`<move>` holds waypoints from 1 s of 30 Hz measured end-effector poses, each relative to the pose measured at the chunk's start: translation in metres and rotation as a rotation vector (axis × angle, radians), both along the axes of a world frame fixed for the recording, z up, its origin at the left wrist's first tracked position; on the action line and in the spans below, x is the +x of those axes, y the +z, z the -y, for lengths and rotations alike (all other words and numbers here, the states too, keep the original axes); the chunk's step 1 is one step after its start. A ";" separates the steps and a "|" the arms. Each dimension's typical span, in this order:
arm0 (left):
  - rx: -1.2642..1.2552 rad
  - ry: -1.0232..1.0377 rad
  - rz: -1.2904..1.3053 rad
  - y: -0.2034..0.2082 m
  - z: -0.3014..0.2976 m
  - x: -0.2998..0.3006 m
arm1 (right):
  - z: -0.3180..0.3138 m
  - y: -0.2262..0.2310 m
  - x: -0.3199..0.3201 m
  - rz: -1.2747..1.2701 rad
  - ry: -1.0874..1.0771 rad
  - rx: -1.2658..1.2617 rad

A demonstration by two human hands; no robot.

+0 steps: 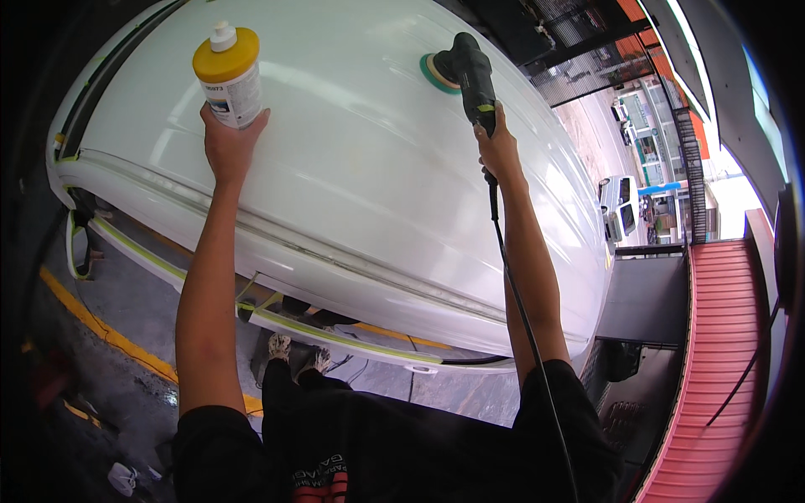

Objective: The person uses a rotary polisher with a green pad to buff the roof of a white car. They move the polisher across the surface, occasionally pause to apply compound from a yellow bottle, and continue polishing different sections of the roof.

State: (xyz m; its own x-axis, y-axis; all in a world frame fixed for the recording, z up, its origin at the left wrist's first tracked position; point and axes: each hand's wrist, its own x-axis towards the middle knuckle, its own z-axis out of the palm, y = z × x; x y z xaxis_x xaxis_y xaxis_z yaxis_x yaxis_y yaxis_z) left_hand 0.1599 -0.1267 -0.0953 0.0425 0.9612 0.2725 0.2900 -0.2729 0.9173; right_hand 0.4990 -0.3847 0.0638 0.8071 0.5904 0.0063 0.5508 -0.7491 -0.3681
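Note:
My left hand [231, 144] is closed round the lower part of a white bottle [237, 96] with a wide yellow top and a white nozzle, held up over the left side of a white car roof [360, 168]. Farther out on the right, my right hand [501, 151] grips the handle of a black car polisher [475, 80]. Its green-edged round pad [438, 74] is at the roof's surface; I cannot tell whether it presses on it. A black power cord [521, 306] runs from the handle back past my right arm.
Below the roof edge, an open car door with yellow-green masking tape [352, 342] stands near my feet [314, 360]. A yellow line [109, 331] crosses the dark floor at left. Red corrugated sheeting [719, 335] lies at right; a parked white car [619, 205] is outside.

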 end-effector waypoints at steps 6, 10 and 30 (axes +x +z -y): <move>-0.020 -0.003 0.000 -0.007 -0.003 0.001 | 0.007 -0.011 0.000 -0.008 -0.035 0.047; 0.000 0.016 -0.029 -0.002 -0.002 0.001 | -0.020 -0.007 -0.025 0.007 -0.036 -0.003; 0.015 -0.007 -0.018 -0.001 -0.003 0.002 | -0.031 -0.022 -0.047 0.059 0.044 -0.025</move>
State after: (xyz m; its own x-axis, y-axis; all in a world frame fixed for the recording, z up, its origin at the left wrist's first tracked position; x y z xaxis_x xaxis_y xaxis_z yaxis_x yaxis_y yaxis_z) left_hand 0.1620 -0.1239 -0.0964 0.0538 0.9566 0.2864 0.3045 -0.2888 0.9077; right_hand 0.4525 -0.3535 0.0415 0.7789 0.6260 0.0375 0.6037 -0.7322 -0.3153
